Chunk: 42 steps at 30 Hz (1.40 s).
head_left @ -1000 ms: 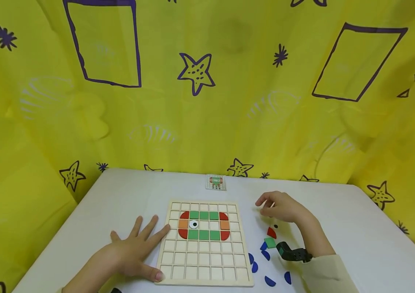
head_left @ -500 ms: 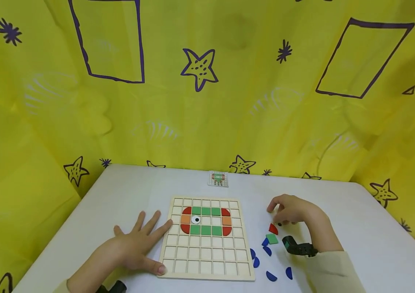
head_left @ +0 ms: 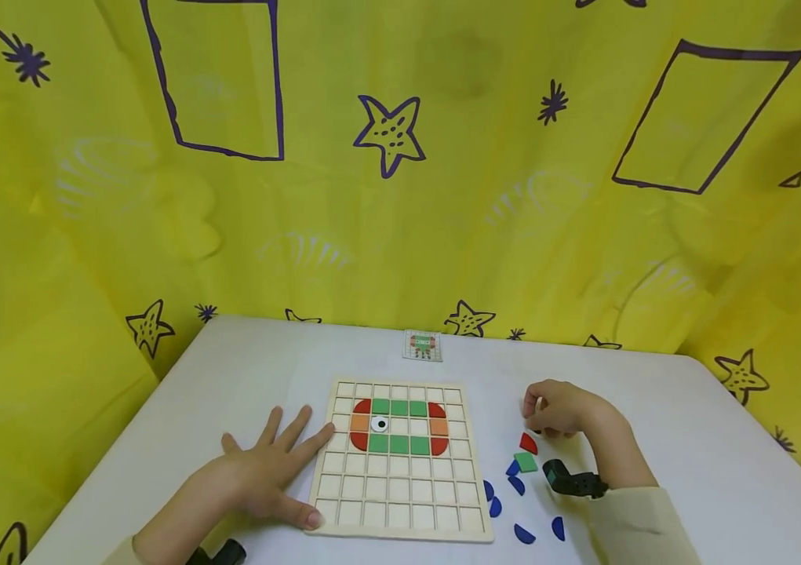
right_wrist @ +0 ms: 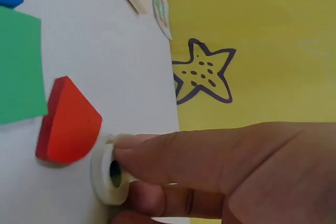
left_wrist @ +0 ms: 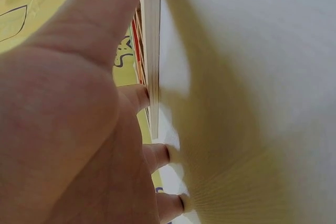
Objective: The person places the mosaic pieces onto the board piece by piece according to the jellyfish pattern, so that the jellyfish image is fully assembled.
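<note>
A wooden grid board [head_left: 400,490] lies on the white table, bearing red, orange and green flat pieces and one white eye piece [head_left: 380,424]. My left hand [head_left: 266,475] rests at the board's left side, fingers spread, with thumb and a fingertip touching its edge. To the right of the board, my right hand [head_left: 566,408] bends down to the table. In the right wrist view its thumb and a finger pinch a white round eye piece [right_wrist: 100,182] with a dark pupil. A red quarter-round piece [right_wrist: 73,124] lies right beside that eye piece.
A green square [head_left: 526,461] and several blue half-round pieces [head_left: 524,534] lie between the board and my right forearm. At the table's far side lies a small picture card [head_left: 422,345]. A yellow patterned curtain [head_left: 400,235] stands behind the table.
My right hand has come down and slightly toward me onto the eye piece, which its fingers now grip. The left hand stays on the board's edge. The head view has shifted slightly.
</note>
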{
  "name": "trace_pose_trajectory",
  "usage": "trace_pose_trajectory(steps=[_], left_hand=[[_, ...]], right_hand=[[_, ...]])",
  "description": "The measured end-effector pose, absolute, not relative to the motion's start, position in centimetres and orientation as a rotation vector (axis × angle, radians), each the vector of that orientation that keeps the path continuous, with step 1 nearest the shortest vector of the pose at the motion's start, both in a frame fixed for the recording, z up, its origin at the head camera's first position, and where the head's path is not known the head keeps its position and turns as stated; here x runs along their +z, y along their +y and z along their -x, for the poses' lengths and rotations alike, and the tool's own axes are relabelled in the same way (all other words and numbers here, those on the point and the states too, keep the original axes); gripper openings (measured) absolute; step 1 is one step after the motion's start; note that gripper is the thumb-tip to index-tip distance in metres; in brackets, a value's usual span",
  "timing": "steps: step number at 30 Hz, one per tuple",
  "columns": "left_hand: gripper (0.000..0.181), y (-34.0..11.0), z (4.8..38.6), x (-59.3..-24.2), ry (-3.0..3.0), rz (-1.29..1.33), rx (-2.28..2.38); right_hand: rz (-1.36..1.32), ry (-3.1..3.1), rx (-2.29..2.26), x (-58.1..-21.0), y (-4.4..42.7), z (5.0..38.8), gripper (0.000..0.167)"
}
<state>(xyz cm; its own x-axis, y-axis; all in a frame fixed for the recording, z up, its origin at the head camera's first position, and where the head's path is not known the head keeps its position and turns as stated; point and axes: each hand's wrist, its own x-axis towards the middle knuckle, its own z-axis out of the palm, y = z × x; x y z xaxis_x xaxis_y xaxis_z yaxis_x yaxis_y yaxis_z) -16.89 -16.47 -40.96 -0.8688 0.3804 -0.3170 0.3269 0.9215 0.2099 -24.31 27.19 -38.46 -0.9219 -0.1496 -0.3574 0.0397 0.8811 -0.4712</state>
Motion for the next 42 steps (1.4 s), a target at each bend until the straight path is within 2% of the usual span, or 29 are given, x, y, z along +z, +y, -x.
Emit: trace_pose_trajectory(steps=[5,12,21,30,35,42], left_hand=[[0.113,-16.3,16.9,-40.9,2.725,-0.516,0.206],[0.112,-15.9,16.9,-40.7,2.730,-0.530,0.199],[0.113,-15.8,16.9,-40.7,2.722,-0.534,0.199],[0.115,-16.0,17.0,-41.1,2.714,-0.502,0.222],[0.115,-16.2,16.9,-41.1,2.712,-0.501,0.220],[0.115,-16.4,16.9,-41.2,2.719,-0.501,0.225]], right_hand=[[0.151,2.685,-0.725,-38.8,26.7,24.6,0.011],[0.234,2.719,-0.775,-39.1,26.1,24.6,0.023],[0.289,2.774,-0.744,-39.7,25.6,24.4,0.014],[0.399,2.826,-0.786,-39.7,24.9,25.3,0.015],[0.499,2.784,-0.919,-39.6,24.2,25.7,0.008],[0.529,2.626,-1.181,-38.9,22.9,25.7,0.013]])
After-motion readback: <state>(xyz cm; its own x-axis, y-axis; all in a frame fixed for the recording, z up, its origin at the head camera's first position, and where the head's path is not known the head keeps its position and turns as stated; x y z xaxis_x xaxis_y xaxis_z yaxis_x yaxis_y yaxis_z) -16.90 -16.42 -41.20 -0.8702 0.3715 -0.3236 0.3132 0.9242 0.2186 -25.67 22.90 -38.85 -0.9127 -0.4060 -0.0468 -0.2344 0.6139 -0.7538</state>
